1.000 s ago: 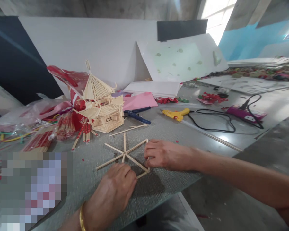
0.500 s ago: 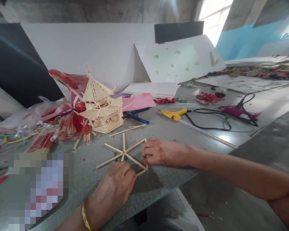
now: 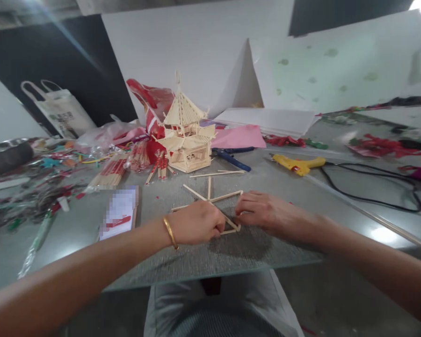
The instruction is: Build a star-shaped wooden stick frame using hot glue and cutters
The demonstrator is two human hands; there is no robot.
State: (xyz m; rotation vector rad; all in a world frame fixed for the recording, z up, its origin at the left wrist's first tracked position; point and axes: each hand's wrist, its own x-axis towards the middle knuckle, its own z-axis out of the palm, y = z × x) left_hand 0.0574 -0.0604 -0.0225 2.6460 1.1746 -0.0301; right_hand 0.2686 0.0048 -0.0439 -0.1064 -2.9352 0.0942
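Note:
A flat spoked frame of thin wooden sticks (image 3: 225, 195) lies on the table, its spokes meeting in the middle. My left hand (image 3: 199, 222) wears a gold bangle and is closed over the frame's near side, its fingertips pinching at a near stick (image 3: 228, 231). At the frame's right edge, my right hand (image 3: 261, 210) has its fingers bent together around a stick by the spoke ends; most of that stick is hidden. Loose sticks (image 3: 228, 173) lie just beyond. Behind them stands a small pagoda model (image 3: 187, 135) built of the same sticks.
Blue-handled pliers (image 3: 233, 159) lie right of the pagoda. A yellow glue gun (image 3: 298, 164) with a black cord lies farther right. At left are a phone (image 3: 121, 210), packs of sticks (image 3: 108, 173) and craft scraps. The table's glass edge (image 3: 210, 279) runs close to me.
My view has swung left, so everything sits farther right in the picture. My left forearm now comes in more from the side. Both hands stay at the stick frame.

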